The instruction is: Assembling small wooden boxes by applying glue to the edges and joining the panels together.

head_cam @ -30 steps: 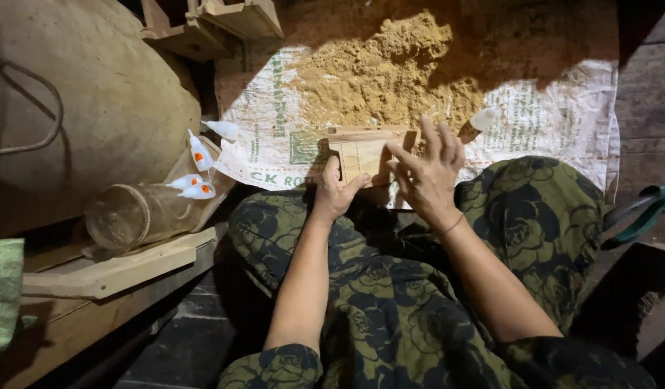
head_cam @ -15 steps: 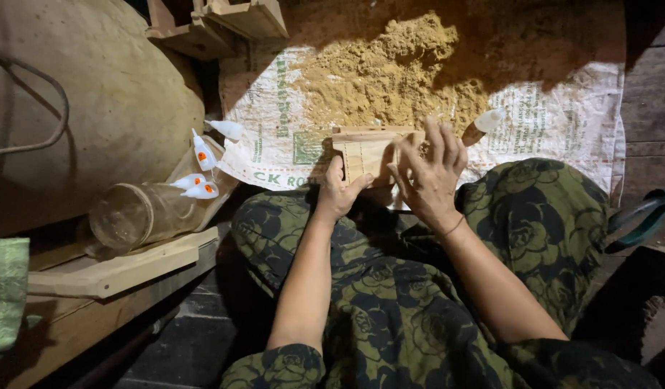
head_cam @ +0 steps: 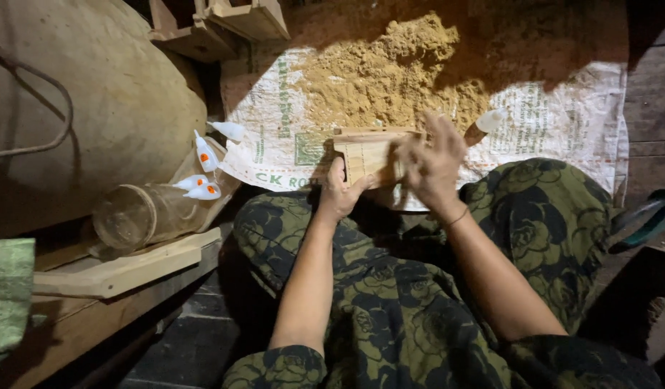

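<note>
Your left hand (head_cam: pixel 341 193) grips the small wooden box (head_cam: pixel 368 153); your right hand (head_cam: pixel 435 167), fingers spread, rubs its side. Sanding step, apparently; next, turn the box.

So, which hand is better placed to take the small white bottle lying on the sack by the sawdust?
The right hand. Its fingers are spread open beside the small wooden box, nearest the white bottle. The left hand grips the box from below.

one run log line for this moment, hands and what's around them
left hand: holds wooden box | right hand: on box, blurred | beyond: sawdust pile on sack
</note>
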